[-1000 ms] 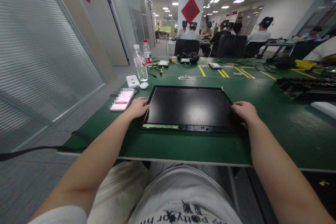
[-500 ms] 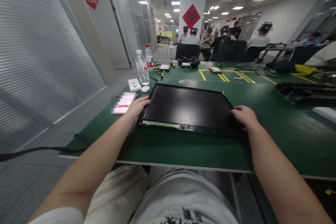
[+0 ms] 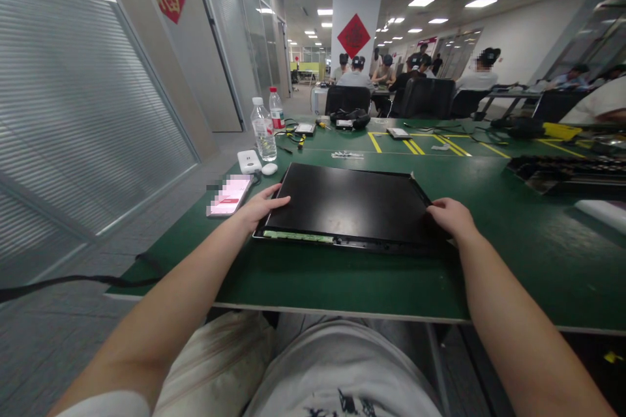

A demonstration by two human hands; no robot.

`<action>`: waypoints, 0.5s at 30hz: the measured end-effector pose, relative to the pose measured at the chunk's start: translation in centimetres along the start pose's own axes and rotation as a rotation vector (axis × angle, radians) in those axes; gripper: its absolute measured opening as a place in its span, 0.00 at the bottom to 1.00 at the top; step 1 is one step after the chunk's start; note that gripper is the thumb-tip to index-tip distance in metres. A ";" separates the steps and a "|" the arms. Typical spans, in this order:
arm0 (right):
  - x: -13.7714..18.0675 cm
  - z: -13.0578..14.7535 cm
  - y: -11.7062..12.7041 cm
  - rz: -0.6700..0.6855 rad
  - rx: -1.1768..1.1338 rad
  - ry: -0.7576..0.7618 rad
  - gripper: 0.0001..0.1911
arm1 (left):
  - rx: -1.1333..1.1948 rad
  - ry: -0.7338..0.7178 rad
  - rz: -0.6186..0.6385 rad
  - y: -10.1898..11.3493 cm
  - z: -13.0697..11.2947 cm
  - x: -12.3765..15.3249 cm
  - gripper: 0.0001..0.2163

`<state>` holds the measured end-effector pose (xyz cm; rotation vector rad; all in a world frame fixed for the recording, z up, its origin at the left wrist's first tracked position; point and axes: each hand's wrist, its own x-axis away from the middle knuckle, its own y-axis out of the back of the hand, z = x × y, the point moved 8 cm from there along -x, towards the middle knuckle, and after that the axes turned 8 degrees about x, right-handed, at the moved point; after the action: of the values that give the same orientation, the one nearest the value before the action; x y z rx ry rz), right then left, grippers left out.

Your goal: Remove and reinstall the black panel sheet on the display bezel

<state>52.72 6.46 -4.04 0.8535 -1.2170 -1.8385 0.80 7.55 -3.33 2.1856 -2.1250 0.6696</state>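
Observation:
A black flat display panel [image 3: 349, 205] lies on the green table [image 3: 342, 280] in front of me, with a green circuit strip along its near edge. My left hand [image 3: 259, 208] grips its left edge, thumb laid over the top. At the panel's right near corner, my right hand [image 3: 452, 218] is closed on the edge. The panel's near side is raised slightly off the table.
Left of the panel lie a phone [image 3: 229, 195] with a pink screen, a white box [image 3: 248, 161], a white mouse [image 3: 268, 169] and two water bottles [image 3: 263, 129]. A dark keyboard-like part [image 3: 567, 169] sits at right. Several people sit at tables beyond.
Both hands have tilted and lifted the panel a little, and its top face looks flatter to me now. My left thumb has slid further over the edge.

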 end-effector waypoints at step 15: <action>0.3 0.3 0.1 0.018 -0.011 -0.004 0.18 | -0.028 -0.150 0.043 -0.8 -1.3 0.8 0.22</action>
<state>52.34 6.32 -3.85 0.8302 -1.2126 -1.8317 1.21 7.28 -1.65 2.2480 -2.2425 0.4883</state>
